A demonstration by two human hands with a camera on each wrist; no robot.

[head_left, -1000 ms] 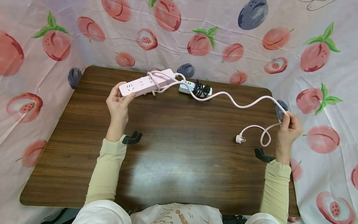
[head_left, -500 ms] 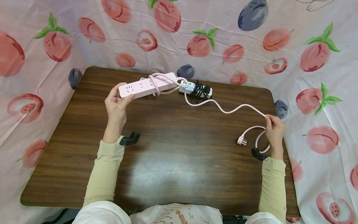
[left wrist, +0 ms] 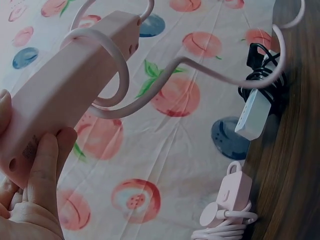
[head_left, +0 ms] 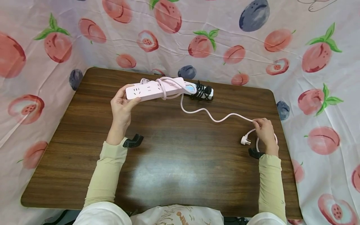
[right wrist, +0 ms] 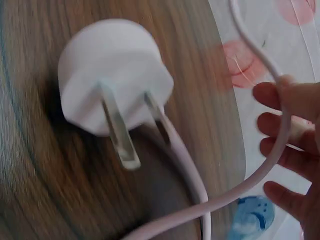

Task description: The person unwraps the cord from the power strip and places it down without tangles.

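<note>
My left hand [head_left: 121,107] grips the near end of a pink power strip [head_left: 150,90], thumb on the socket face and fingers underneath. The strip is held above the table, tilted up in the left wrist view. Its pink cord [head_left: 217,121] loops round the strip's far half, then runs slack to the right. At the table's right side, my right hand [head_left: 265,132] pinches this cord between thumb and fingers. The cord's plug [right wrist: 110,75] lies left of that hand, prongs bare; in the right wrist view it looms large, with cord crossing below it.
A white power strip [left wrist: 254,114] wrapped in a black cord [head_left: 201,91] lies at the table's back edge, partly hidden by the held strip. Another pink power strip [left wrist: 235,192] with a coiled cord lies near it. A fruit-print cloth [head_left: 168,37] hangs behind the brown table [head_left: 180,175].
My right hand has moved left and lower with the cord, which now hangs slacker. The left hand has shifted the strip slightly right and toward me, now covering part of the white strip.
</note>
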